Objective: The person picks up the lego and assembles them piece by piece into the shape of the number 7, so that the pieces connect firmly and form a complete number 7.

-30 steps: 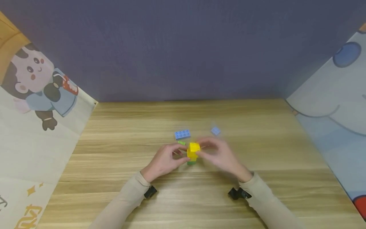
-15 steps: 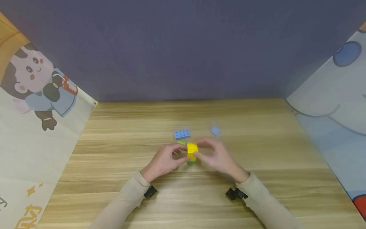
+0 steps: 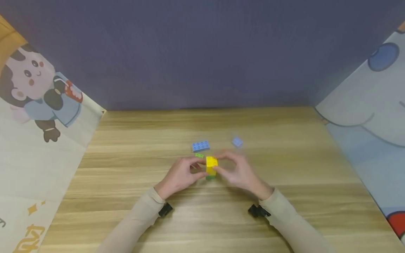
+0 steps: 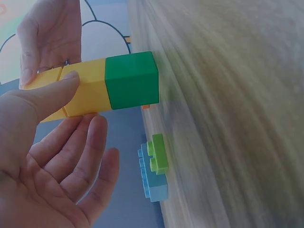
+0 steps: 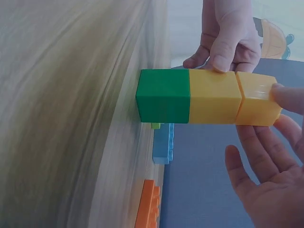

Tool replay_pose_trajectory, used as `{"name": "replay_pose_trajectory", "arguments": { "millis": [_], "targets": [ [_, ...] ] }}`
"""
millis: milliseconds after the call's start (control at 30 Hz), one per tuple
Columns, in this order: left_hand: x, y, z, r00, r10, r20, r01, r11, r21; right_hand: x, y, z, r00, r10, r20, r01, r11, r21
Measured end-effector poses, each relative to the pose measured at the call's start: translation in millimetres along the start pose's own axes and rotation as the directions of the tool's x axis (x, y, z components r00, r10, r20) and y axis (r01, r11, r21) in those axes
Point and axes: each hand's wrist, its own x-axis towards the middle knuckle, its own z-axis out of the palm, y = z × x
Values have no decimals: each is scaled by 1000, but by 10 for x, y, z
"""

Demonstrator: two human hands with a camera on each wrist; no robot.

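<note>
A green brick (image 5: 164, 96) forms the base of a small upright stack in front of me. Over it comes a yellow brick (image 5: 214, 96), and on top sits a second yellow brick (image 5: 258, 99), a little tilted with a thin seam between the two. My left hand (image 3: 181, 175) pinches the lower yellow brick between thumb and fingers. With thumb and index finger, my right hand (image 3: 243, 175) grips the upper yellow one from the other side; its other fingers extend below in the right wrist view.
Just behind the stack lie a small lime-green brick (image 3: 199, 155) and a longer blue brick (image 3: 200, 146). A small pale blue piece (image 3: 237, 142) lies further right. The right wrist view shows an orange brick (image 5: 147, 204) on the wooden table (image 3: 142, 140).
The upper yellow brick has come left and down with my right hand, from offset to lined up over the lower one. My left hand has kept its hold.
</note>
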Motion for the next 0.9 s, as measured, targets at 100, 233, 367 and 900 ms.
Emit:
{"name": "replay_pose_trajectory", "arguments": {
  "millis": [100, 233, 367, 900],
  "targets": [
    [-1, 4, 0, 1000, 6, -2, -6, 1000, 16, 5, 15, 4, 998, -58, -15, 57, 998, -37],
    [-5, 5, 2, 1000, 11, -7, -11, 1000, 21, 7, 26, 6, 994, -107, -19, 105, 991, -87],
    [-9, 2, 9, 1000, 18, -8, -18, 1000, 19, -4, 29, 9, 994, -108, -8, 106, 987, -118],
    [-44, -8, 16, 1000, 15, 9, -15, 1000, 3, -94, 33, 74, 1000, 21, 4, -21, 995, -97]
  ]
}}
